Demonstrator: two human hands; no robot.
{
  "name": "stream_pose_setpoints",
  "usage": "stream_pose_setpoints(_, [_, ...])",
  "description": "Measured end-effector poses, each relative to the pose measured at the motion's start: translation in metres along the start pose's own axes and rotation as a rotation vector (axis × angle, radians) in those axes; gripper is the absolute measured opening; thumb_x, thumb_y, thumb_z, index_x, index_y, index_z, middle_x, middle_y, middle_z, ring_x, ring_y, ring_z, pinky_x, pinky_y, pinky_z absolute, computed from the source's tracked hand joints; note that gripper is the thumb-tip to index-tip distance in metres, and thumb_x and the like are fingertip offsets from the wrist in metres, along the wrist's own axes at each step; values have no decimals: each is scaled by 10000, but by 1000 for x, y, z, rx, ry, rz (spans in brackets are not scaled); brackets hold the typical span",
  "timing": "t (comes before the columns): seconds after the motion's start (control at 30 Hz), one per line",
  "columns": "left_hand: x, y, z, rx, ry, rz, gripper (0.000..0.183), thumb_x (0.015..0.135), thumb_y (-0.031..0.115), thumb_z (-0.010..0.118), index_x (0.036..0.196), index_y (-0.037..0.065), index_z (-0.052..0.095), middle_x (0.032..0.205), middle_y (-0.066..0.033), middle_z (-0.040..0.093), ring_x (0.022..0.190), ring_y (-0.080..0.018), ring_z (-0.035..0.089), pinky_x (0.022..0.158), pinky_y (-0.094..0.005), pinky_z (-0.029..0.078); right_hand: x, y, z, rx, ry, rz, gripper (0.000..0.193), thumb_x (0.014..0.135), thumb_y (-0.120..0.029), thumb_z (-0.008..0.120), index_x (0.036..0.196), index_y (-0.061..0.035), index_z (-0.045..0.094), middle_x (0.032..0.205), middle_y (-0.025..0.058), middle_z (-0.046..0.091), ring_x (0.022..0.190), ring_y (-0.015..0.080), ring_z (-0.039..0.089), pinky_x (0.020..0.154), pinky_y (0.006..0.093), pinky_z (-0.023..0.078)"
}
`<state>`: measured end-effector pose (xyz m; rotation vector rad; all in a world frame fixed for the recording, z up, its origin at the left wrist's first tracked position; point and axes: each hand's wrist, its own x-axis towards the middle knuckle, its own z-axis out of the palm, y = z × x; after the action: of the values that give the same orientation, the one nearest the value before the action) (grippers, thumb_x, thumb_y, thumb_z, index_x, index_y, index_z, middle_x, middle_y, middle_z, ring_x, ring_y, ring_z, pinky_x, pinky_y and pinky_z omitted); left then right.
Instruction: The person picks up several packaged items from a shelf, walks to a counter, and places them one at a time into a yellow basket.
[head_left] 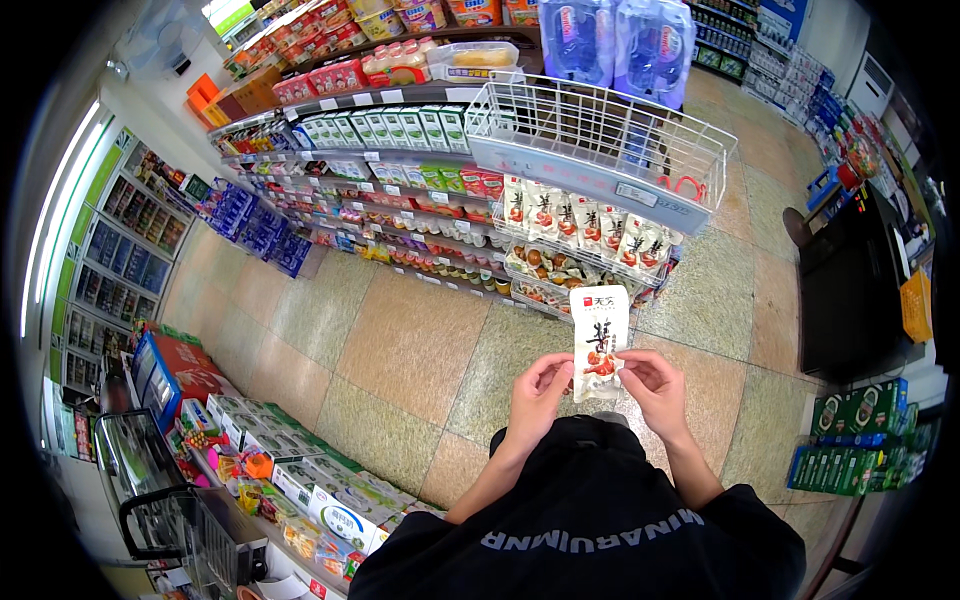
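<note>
A white snack pouch (601, 338) with dark lettering and a red-brown food picture is held upright in front of my body. My left hand (541, 395) pinches its lower left edge between thumb and fingers. On the opposite edge, my right hand (655, 388) grips the pouch in the same way. Just beyond it, a row of similar white pouches (588, 224) hangs in a wire rack at the shelf's end. Below those pouches, more packaged snacks (545, 262) fill a lower wire basket.
Above the pouches sits a white wire basket (600, 150), its upper part showing few goods. Stocked shelves (400, 185) run to the left. Milk cartons (330, 500) line the lower left. Green boxes (855, 435) are stacked at right, near a black cabinet-like object (850, 290). Tiled floor (390, 340) lies between.
</note>
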<state>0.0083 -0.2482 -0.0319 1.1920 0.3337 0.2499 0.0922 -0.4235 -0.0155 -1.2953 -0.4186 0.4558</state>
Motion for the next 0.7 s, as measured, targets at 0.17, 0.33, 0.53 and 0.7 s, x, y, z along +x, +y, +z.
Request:
stream_pose_setpoints(0.17, [-5, 3, 20, -30, 11, -11, 198, 972, 114, 571, 1107, -23, 615, 959, -37, 664, 828, -61, 588, 726, -214, 459, -10, -9, -9, 15, 34, 3, 303, 891, 67, 597, 1191, 61, 550, 1070, 91, 618, 952, 130, 615, 863, 267, 491])
stream_pose_setpoints(0.33, [-12, -5, 41, 14, 14, -13, 188, 968, 108, 572, 1098, -18, 622, 955, -34, 662, 819, -65, 585, 717, -219, 455, -25, -19, -27, 1, 56, 10, 312, 878, 69, 614, 1182, 53, 548, 1060, 88, 618, 938, 118, 609, 850, 256, 491])
stream_pose_setpoints(0.53, [-24, -22, 73, 1, -32, -6, 227, 982, 133, 558, 1144, -23, 592, 1009, -42, 655, 915, -73, 596, 773, -228, 469, -48, -34, -56, -27, 73, 27, 326, 876, 74, 609, 1193, 55, 536, 1071, 91, 614, 935, 121, 608, 861, 261, 493])
stream_pose_setpoints(0.7, [-41, -36, 110, -24, -219, -130, 387, 983, 204, 559, 1310, 8, 494, 1238, -98, 573, 1104, -138, 563, 901, -282, 469, -70, -41, -86, -28, 88, 60, 333, 868, 84, 604, 1189, 35, 530, 1108, 95, 600, 988, 140, 600, 896, 281, 491])
